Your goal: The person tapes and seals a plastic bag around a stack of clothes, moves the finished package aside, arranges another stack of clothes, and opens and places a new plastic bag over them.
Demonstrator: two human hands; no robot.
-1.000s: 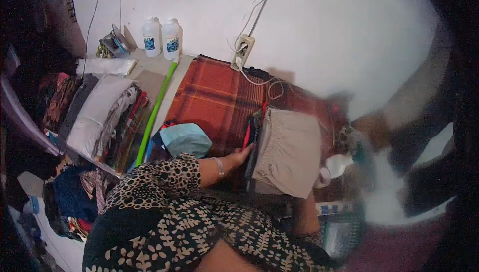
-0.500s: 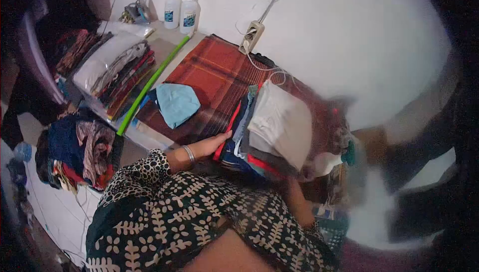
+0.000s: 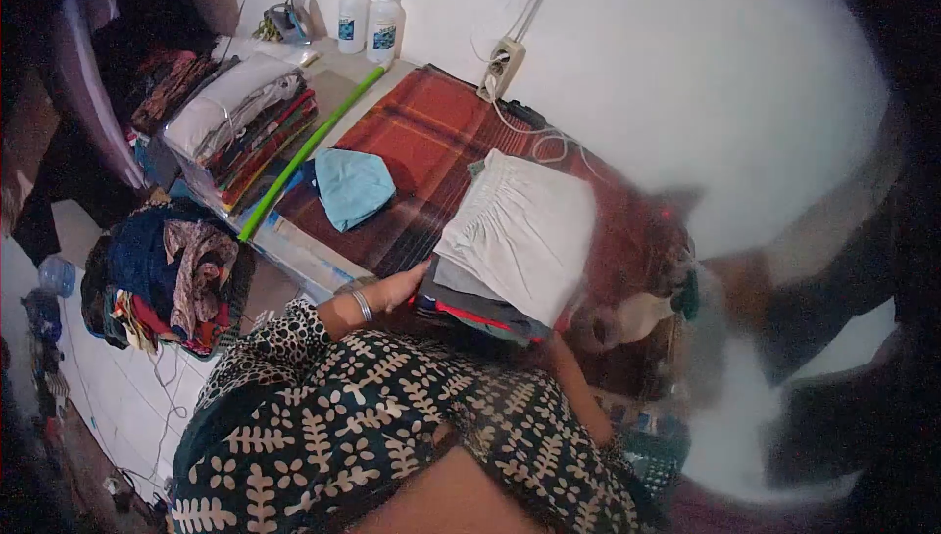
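A stack of folded clothes (image 3: pixel 520 230), with a pale elastic-waist garment on top and grey, red and dark layers below, lies tilted between my hands. My left hand (image 3: pixel 400 289) presses against the stack's left side, its fingertips partly hidden by the cloth. My right hand (image 3: pixel 561 340) is at the lower right of the stack, its fingers hidden beneath or behind it. A light blue folded cloth (image 3: pixel 355 188) rests on the red plaid cloth (image 3: pixel 421 127) to the left of the stack.
A green stick (image 3: pixel 312 154) crosses the surface beside bagged folded clothes (image 3: pixel 235 118). Two white bottles (image 3: pixel 383 28), an iron (image 3: pixel 290 21) and a power strip (image 3: pixel 502 69) are along the wall. A full basket of clothes (image 3: pixel 176 274) stands at lower left.
The stack has come down and left with my hands, and its pale top now faces the camera more. The view has shifted, bringing more of the left side and basket into sight.
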